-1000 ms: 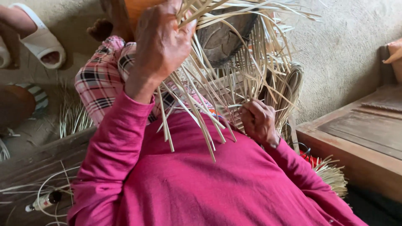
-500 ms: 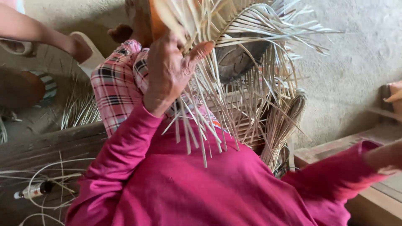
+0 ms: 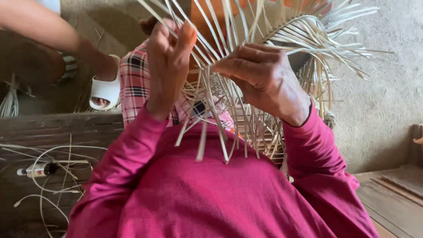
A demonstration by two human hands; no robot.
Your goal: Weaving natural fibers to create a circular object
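Woven piece (image 3: 246,128) on lap, centre: near part plaited, many loose strips (image 3: 308,39) fanning far, unwoven. Left hand (image 3: 169,61) and right hand (image 3: 264,77) each pinching strips; much weaving left, by look.

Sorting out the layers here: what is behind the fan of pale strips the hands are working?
Behind the strips, an orange surface and checked cloth show through gaps. The left hand and right hand cover the rest.

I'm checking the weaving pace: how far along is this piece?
Partly done: a woven section shows low between the arms. In hand: the left hand and right hand both grip loose pale strips. Left: many strips fan out unwoven, so much remains.
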